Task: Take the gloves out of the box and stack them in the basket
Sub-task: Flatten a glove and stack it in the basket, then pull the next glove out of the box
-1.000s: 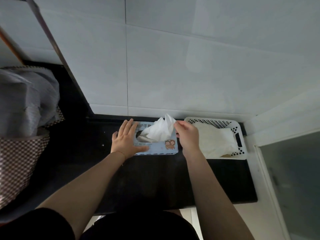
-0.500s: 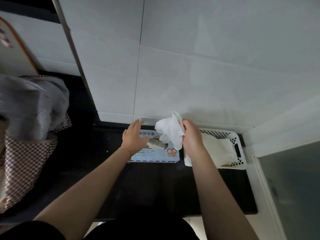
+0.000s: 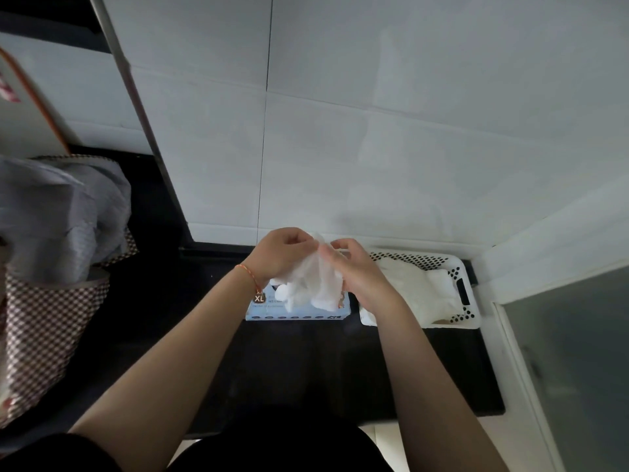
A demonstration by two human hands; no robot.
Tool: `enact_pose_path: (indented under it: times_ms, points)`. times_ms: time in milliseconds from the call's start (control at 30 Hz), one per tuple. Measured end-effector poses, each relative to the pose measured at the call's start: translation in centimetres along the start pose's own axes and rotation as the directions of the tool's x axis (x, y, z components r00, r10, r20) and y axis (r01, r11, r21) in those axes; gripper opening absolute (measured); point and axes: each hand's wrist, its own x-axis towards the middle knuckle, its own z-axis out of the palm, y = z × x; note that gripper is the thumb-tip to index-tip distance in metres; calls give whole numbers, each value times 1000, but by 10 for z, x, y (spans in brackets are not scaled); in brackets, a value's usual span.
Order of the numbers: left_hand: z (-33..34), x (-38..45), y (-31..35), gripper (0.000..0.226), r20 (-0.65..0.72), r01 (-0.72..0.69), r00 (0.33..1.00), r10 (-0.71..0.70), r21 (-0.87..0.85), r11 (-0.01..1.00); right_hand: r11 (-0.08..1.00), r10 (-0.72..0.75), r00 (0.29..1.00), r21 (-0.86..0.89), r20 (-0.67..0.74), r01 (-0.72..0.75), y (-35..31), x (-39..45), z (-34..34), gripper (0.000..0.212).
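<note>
1. White wall tiles (image 3: pixel 374 148) rose behind a black counter (image 3: pixel 289 369); a frosted panel (image 3: pixel 578 352) stood at the right.
2. On the counter's far edge sat the light-blue glove box (image 3: pixel 269 310), marked "XL" on its near-left corner. Just to its right, apart by a narrow gap, sat a white perforated basket (image 3: pixel 464 291).
3. Inside the basket lay a flat stack of white gloves (image 3: pixel 422 291).
4. One white glove (image 3: pixel 313 281) hung above the box, its lower end reaching down over the box top.
5. Left hand (image 3: pixel 279 253), with an orange cord bracelet (image 3: pixel 250 277) at the wrist, pinched the glove's upper left edge, fingers curled.
6. Right hand (image 3: pixel 357 270) gripped the glove's right side, fingers curled round the material.
7. At far left stood a checked bag (image 3: pixel 44 328) holding grey cloth (image 3: pixel 58 212).
</note>
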Motion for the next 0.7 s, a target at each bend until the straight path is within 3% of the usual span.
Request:
enact_pose_path:
  times_ms: [100,200,300,467,700]
  points:
    - [0,-3,2,22,33,4,999,-5,32,999,990,-92,996,-111,-19,90,4,-1,-1,36]
    - [-2,-4,0,29,59,0,998,1,-21,1000,991,-116,989,-80,-94,109,2,-2,-6,17]
    - [-6,-3,-6,31,123,10,992,-6,-27,1000,994,-109,981,-19,-158,108,2,-4,-16,16]
    - [-10,-5,-10,13,173,-29,985,-1,172,985,993,-119,972,-50,-205,111,1,-7,-26,11]
    - [-7,-6,-13,14,297,-37,953,-65,324,945,980,-196,926,-37,-324,194,-16,-18,-35,11]
